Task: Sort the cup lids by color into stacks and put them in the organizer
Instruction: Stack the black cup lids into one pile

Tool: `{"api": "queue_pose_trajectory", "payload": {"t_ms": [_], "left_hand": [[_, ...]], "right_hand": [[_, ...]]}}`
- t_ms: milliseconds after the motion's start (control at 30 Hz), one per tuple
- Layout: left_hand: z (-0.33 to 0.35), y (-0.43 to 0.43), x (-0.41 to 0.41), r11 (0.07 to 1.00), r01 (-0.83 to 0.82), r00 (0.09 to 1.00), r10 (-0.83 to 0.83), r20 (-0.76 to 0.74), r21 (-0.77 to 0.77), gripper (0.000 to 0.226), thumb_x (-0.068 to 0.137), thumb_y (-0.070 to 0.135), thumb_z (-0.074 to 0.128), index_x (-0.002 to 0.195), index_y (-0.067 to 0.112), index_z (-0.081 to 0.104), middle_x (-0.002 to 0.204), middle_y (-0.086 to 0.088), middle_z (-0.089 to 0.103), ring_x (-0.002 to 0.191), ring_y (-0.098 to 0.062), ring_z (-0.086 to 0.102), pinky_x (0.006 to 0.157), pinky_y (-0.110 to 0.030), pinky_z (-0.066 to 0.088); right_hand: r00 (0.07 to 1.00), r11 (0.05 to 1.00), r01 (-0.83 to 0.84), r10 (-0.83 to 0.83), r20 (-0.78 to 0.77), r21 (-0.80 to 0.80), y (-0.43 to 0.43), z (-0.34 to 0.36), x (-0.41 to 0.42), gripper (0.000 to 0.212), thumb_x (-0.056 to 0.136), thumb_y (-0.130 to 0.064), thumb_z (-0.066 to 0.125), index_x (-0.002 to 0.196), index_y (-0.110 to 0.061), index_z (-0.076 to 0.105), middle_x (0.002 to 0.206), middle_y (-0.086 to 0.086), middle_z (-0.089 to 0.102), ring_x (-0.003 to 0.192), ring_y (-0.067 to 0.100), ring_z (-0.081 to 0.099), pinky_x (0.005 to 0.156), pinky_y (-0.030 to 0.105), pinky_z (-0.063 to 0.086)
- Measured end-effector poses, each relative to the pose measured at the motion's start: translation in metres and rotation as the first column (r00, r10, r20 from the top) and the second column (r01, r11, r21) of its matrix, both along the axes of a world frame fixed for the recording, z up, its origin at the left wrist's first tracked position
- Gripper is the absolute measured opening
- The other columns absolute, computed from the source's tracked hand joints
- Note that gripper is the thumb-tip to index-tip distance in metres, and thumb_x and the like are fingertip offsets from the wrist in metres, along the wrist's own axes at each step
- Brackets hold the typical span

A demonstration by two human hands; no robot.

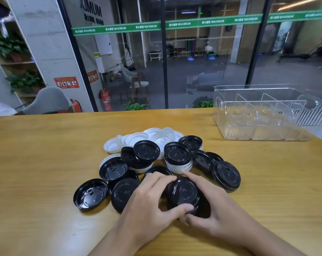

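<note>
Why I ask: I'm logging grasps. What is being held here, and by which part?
A black lid, held by its rim between both hands: the left hand pinches its left side, and the right hand cups its right side.

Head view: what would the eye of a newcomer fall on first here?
First, the heap of black and white lids in the middle of the table. Next, at its near side, the left hand and right hand grip a black stack between them. At far right stands the clear organizer, with no lids in it.
</note>
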State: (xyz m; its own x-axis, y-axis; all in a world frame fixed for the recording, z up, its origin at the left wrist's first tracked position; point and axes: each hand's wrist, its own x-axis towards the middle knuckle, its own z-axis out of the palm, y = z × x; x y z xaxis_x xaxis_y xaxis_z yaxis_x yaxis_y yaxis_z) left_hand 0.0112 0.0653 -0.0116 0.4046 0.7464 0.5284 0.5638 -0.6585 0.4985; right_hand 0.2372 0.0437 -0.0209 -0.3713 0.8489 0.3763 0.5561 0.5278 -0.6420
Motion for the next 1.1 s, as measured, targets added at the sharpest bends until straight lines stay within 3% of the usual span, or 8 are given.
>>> {"api": "queue_pose_trajectory", "payload": {"t_ms": [133,200,333,500,733,933,1100], "left_hand": [[-0.002,-0.001,0.004,1.000,-0.023,0.999,0.024,-0.022,0.017,0.068,0.085,0.080,0.065,0.131,0.030,0.065,0.114,0.021,0.054,0.111,-0.008,0.060,0.095,-0.024,0.052],[-0.004,-0.001,0.003,0.999,-0.018,0.999,0.019,-0.030,0.033,0.062,0.090,0.071,0.065,0.134,0.026,0.065,0.120,0.019,0.056,0.116,-0.006,0.058,0.098,-0.024,0.050],[-0.010,0.000,0.003,1.000,0.024,1.000,-0.024,-0.007,0.019,0.059,0.092,0.051,0.070,0.139,0.016,0.065,0.130,0.014,0.064,0.126,-0.004,0.058,0.103,-0.025,0.050],[-0.009,-0.001,0.006,0.999,0.024,0.999,-0.023,0.039,-0.038,0.064,0.094,0.063,0.065,0.139,0.016,0.065,0.130,0.013,0.064,0.125,-0.001,0.060,0.105,-0.024,0.049],[-0.014,-0.002,0.007,0.998,0.026,0.998,-0.024,0.052,-0.052,0.069,0.092,0.059,0.072,0.140,0.011,0.064,0.128,0.007,0.065,0.122,-0.009,0.064,0.103,-0.032,0.054],[-0.014,-0.002,0.008,0.997,0.037,0.993,-0.031,0.111,-0.060,0.064,0.084,0.056,0.082,0.132,0.015,0.069,0.121,0.009,0.066,0.113,-0.007,0.067,0.096,-0.030,0.057],[-0.016,0.001,0.006,0.998,0.022,0.991,-0.015,0.130,-0.053,0.065,0.079,0.059,0.085,0.124,0.014,0.072,0.115,0.009,0.068,0.108,-0.006,0.068,0.093,-0.030,0.057]], "right_hand": [[1.000,1.000,0.011,-0.011,0.006,0.009,0.001,-0.002,0.001,0.087,0.087,-0.044,0.083,0.160,-0.032,0.037,0.143,-0.025,0.056,0.135,0.001,0.056,0.107,0.017,0.043],[1.000,1.000,0.007,-0.007,-0.001,0.015,0.001,-0.002,0.001,0.084,0.088,-0.052,0.080,0.158,-0.029,0.040,0.141,-0.024,0.056,0.133,0.002,0.057,0.106,0.016,0.043],[1.000,1.000,-0.001,0.001,-0.004,0.017,0.002,-0.003,0.001,0.084,0.087,-0.052,0.080,0.158,-0.030,0.040,0.144,-0.024,0.055,0.136,0.001,0.055,0.107,0.016,0.043],[1.000,1.000,-0.010,0.010,0.025,0.016,0.004,-0.004,0.003,0.086,0.086,-0.042,0.083,0.159,-0.029,0.040,0.154,-0.024,0.048,0.143,0.001,0.048,0.113,0.016,0.038],[0.999,1.000,-0.014,0.015,0.045,-0.009,0.002,-0.007,0.003,0.086,0.087,-0.047,0.078,0.160,-0.024,0.040,0.152,-0.019,0.051,0.142,0.003,0.050,0.114,0.020,0.039],[0.997,0.999,-0.023,0.025,0.079,-0.027,0.002,-0.010,0.004,0.094,0.087,-0.055,0.074,0.165,-0.027,0.030,0.157,-0.019,0.046,0.145,0.002,0.045,0.118,0.027,0.039],[0.995,0.999,-0.028,0.030,0.093,-0.026,0.004,-0.013,0.005,0.093,0.089,-0.049,0.075,0.166,-0.027,0.027,0.160,-0.017,0.043,0.148,0.001,0.042,0.120,0.026,0.037]]}}
